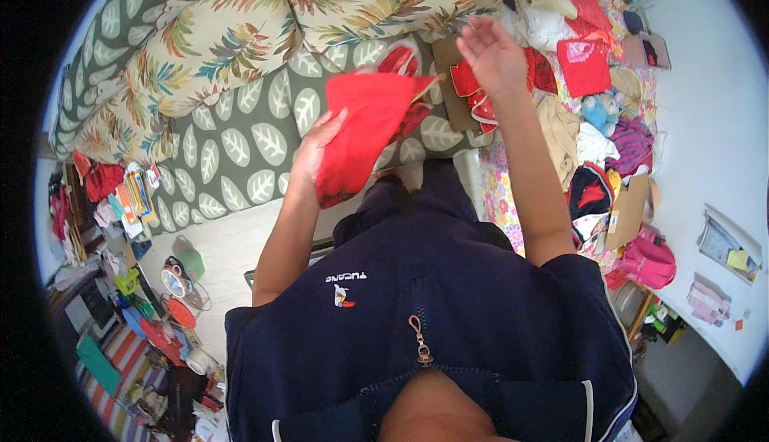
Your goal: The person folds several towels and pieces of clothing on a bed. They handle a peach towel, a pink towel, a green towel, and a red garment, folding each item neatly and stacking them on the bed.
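A folded red cloth (364,125) with a darker patterned lower edge hangs over the sofa seat. My left hand (314,147) grips it by its left side, thumb on top and the other fingers hidden behind. From the cloth's upper right, blurred red and pale patterned fabric (400,61) sticks out. My right hand (493,56) is raised, empty, palm showing and fingers apart. It is above an open cardboard box (455,113) in which red fabric pieces with yellow trim (465,80) lie.
The sofa (264,145) has leaf-print covers and large cushions (224,49). To the right, a flowered bed (501,193) holds heaped clothes, a red cloth (583,67) and a blue plush toy (601,113). Left on the floor stand a fan (175,278) and clutter.
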